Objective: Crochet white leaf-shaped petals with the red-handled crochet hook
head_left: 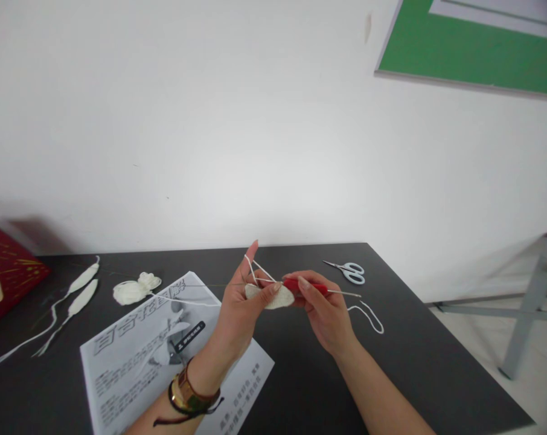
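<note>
Between thumb and fingers, my left hand [244, 305] pinches a small white crocheted piece [280, 298]. Its index finger points up with white yarn [254, 266] looped over it, running down to the piece. My right hand [321, 308] grips a crochet hook [312, 286] by its red handle, with the metal shaft sticking out to the right. The hook's working end is at the crocheted piece's upper edge, too small to make out. A loose loop of white yarn [377, 323] lies on the table right of my right hand.
On the dark table [310, 386], scissors [349, 271] lie at the back right. A printed sheet [128, 362] rests under my left forearm. A white yarn bundle [133, 290], two white crocheted pieces [84, 296] and a red box [11, 272] are leftward. Behind stands a wall.
</note>
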{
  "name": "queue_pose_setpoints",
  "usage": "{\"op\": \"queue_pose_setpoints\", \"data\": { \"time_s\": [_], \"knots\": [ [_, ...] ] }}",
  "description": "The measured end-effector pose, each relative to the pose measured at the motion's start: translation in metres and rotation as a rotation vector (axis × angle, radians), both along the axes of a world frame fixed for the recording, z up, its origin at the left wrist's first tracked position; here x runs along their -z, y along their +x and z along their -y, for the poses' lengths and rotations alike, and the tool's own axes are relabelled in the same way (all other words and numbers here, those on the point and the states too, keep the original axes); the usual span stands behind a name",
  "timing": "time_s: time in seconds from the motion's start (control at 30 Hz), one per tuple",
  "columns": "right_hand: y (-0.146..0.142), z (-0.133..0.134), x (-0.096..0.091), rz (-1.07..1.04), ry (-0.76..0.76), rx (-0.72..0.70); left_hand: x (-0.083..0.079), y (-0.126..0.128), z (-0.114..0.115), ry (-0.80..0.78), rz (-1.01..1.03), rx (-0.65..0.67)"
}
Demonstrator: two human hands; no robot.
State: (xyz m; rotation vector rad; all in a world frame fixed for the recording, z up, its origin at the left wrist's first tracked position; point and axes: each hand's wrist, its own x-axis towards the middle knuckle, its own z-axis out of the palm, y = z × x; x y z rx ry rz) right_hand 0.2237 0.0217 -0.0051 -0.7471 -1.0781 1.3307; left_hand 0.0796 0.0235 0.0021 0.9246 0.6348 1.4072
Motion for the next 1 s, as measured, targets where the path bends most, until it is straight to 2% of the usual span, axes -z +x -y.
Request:
{"op": "queue_pose_setpoints", "data": {
  "time_s": [0.37, 0.63, 0.87, 1.0],
  "knots": [
    [0.000, 0.001, 0.000, -0.037, 0.022, -0.039, -0.001, -0.001, -0.001, -0.034, 0.060, 0.014],
    [-0.001, -0.002, 0.001, 0.002, 0.012, -0.022, 0.002, -0.003, -0.002, 0.007, -0.034, -0.026],
    [0.001, -0.005, 0.001, 0.047, 0.069, 0.073, 0.001, -0.014, -0.008, 0.014, -0.086, 0.190],
    [0.001, -0.006, 0.003, 0.044, 0.070, 0.112, -0.001, -0.019, -0.009, 0.047, -0.126, 0.251]
  ]
}}
